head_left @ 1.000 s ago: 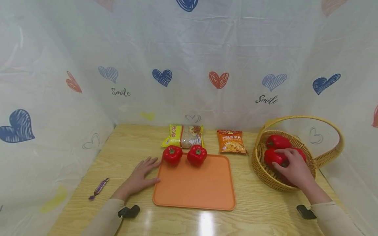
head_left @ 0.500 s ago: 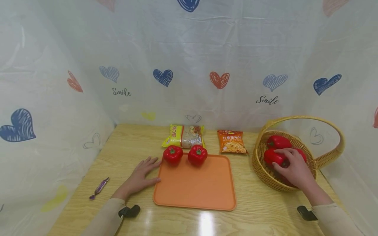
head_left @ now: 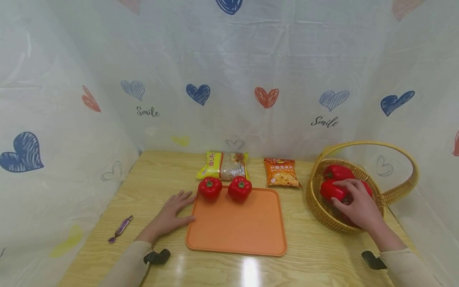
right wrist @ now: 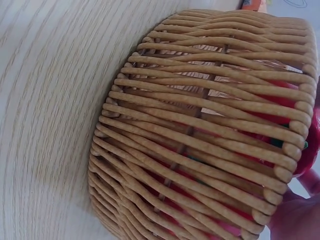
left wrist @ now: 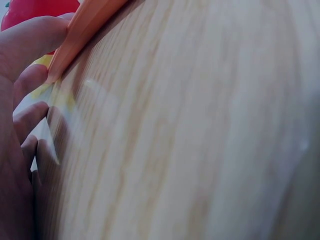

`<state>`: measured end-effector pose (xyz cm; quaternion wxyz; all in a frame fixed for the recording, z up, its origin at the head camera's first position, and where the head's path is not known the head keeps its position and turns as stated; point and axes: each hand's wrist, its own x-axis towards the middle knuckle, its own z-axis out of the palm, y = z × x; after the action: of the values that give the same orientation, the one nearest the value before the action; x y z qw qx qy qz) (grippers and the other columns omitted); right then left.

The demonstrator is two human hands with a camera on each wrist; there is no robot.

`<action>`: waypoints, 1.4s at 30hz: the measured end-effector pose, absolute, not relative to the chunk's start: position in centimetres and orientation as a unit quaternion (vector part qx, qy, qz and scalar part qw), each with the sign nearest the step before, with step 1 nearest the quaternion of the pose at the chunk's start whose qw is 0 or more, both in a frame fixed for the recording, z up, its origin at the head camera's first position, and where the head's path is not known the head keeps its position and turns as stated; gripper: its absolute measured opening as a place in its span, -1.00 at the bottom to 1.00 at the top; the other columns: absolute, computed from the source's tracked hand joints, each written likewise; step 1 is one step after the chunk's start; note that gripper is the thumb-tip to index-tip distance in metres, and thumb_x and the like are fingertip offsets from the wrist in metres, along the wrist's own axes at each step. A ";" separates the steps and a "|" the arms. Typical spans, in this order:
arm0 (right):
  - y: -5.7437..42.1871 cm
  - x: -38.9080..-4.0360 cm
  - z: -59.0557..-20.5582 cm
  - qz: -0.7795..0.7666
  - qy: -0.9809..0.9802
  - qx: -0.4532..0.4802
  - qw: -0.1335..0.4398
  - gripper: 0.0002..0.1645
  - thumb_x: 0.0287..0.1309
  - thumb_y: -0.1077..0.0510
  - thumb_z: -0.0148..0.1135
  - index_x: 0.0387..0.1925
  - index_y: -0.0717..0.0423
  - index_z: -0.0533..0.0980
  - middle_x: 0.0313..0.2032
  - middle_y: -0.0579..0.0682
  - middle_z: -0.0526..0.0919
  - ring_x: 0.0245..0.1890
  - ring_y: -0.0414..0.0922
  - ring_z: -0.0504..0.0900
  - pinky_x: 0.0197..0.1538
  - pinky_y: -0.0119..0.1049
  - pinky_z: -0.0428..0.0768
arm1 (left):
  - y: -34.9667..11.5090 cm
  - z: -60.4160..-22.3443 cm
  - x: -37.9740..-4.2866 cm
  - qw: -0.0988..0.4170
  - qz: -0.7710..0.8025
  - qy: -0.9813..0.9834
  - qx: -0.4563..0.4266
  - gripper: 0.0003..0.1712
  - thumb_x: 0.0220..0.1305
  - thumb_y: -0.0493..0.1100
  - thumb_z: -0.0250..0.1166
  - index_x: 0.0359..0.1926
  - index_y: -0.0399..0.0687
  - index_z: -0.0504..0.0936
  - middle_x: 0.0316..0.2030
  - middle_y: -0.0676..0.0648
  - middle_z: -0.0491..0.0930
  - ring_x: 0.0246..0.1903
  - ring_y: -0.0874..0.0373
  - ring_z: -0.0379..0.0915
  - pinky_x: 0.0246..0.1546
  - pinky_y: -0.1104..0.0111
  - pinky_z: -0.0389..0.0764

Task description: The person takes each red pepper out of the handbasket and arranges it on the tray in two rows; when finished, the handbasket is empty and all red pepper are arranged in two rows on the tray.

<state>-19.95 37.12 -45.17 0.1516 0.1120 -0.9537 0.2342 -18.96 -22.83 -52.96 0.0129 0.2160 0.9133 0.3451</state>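
Note:
My right hand reaches into the wicker basket at the right, thumb and fingers around a red bell pepper. More red bell peppers lie in the basket; one sits behind the held one, others are partly under the hand. In the right wrist view the woven basket wall covers most of the peppers. My left hand lies with fingers spread at the left edge of the orange tray, thumb and fingertips touching its rim. Two red bell peppers stand side by side at the tray's back edge.
Behind the tray lies a yellow food packet, with an orange snack bag to its right. A purple wrapped candy is on the table at the left. The basket's tall handle leans out to the right. A printed curtain hangs behind.
The pepper at my right hand's fingers has tilted slightly within the basket. My left hand and the tray stay in place.

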 end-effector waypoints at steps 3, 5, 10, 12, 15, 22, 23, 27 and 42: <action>37.0 -19.8 -45.1 0.235 -0.955 0.108 0.146 -0.43 0.08 0.16 0.50 0.12 0.14 0.50 0.14 0.34 0.36 0.05 0.36 0.40 -0.08 0.47 0.50 | -22.8 -53.0 -19.0 0.013 0.344 0.913 0.217 -0.16 0.27 0.17 0.41 0.48 -0.04 0.40 0.51 -0.20 0.21 0.55 -0.28 -0.14 0.50 -0.20 -0.21; 36.9 -19.7 -45.0 0.236 -0.955 0.106 0.145 -0.41 0.08 0.17 0.49 0.13 0.14 0.47 0.15 0.34 0.36 0.05 0.36 0.40 -0.07 0.47 0.50 | -22.8 -53.0 -19.0 0.012 0.345 0.913 0.218 -0.16 0.27 0.16 0.41 0.48 -0.04 0.40 0.51 -0.21 0.21 0.55 -0.28 -0.14 0.50 -0.21 -0.22; 36.6 -19.5 -44.7 0.239 -0.953 0.107 0.154 -0.42 0.05 0.21 0.48 0.09 0.16 0.43 0.14 0.34 0.35 0.06 0.35 0.39 -0.06 0.49 0.50 | -22.8 -53.0 -19.0 0.012 0.346 0.912 0.220 -0.16 0.27 0.16 0.41 0.48 -0.04 0.40 0.51 -0.21 0.21 0.55 -0.28 -0.14 0.49 -0.22 -0.22; 36.4 -19.5 -44.7 0.243 -0.951 0.108 0.160 -0.44 0.05 0.23 0.47 0.08 0.16 0.43 0.15 0.34 0.35 0.06 0.35 0.39 -0.06 0.49 0.50 | -22.8 -53.0 -19.0 0.012 0.346 0.912 0.221 -0.16 0.27 0.16 0.41 0.47 -0.04 0.40 0.51 -0.21 0.21 0.55 -0.28 -0.14 0.49 -0.22 -0.22; 36.3 -19.5 -44.5 0.249 -0.948 0.109 0.167 -0.45 0.05 0.25 0.46 0.07 0.16 0.45 0.15 0.35 0.34 0.08 0.35 0.37 -0.06 0.49 0.50 | -22.8 -53.0 -19.0 0.012 0.347 0.912 0.220 -0.16 0.27 0.16 0.41 0.47 -0.05 0.40 0.51 -0.21 0.21 0.55 -0.28 -0.15 0.49 -0.22 -0.22; 35.7 -19.2 -43.9 0.249 -0.946 0.121 0.167 -0.45 0.06 0.23 0.47 0.11 0.15 0.50 0.18 0.32 0.38 0.10 0.34 0.39 -0.05 0.48 0.52 | -22.8 -53.0 -19.0 0.012 0.345 0.913 0.217 -0.16 0.27 0.17 0.41 0.47 -0.06 0.40 0.52 -0.20 0.21 0.55 -0.27 -0.14 0.50 -0.21 -0.22; 35.6 -19.2 -43.8 0.249 -0.946 0.122 0.166 -0.44 0.06 0.22 0.48 0.11 0.15 0.49 0.17 0.32 0.38 0.09 0.34 0.40 -0.06 0.48 0.53 | -22.8 -52.9 -19.0 0.013 0.345 0.913 0.217 -0.15 0.27 0.17 0.41 0.47 -0.06 0.40 0.52 -0.19 0.21 0.55 -0.27 -0.14 0.50 -0.20 -0.22; 35.3 -18.9 -43.6 0.245 -0.948 0.122 0.161 -0.39 0.04 0.23 0.49 0.12 0.16 0.43 0.12 0.29 0.41 0.02 0.28 0.43 -0.08 0.42 0.58 | -22.8 -52.9 -19.0 0.013 0.345 0.913 0.215 -0.16 0.27 0.16 0.41 0.47 -0.06 0.41 0.52 -0.19 0.21 0.55 -0.27 -0.14 0.50 -0.20 -0.23; 33.9 -18.6 -42.7 0.254 -0.945 0.135 0.158 -0.45 0.05 0.23 0.48 0.10 0.14 0.50 0.19 0.29 0.38 0.12 0.30 0.39 -0.05 0.42 0.57 | -22.8 -52.9 -19.0 0.013 0.345 0.913 0.215 -0.16 0.27 0.16 0.41 0.47 -0.07 0.41 0.51 -0.20 0.21 0.55 -0.27 -0.15 0.50 -0.20 -0.23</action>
<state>-18.58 33.88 -42.71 0.1577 0.1351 -0.9448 0.2536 -19.01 -22.76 -52.91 0.0133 0.2146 0.9135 0.3454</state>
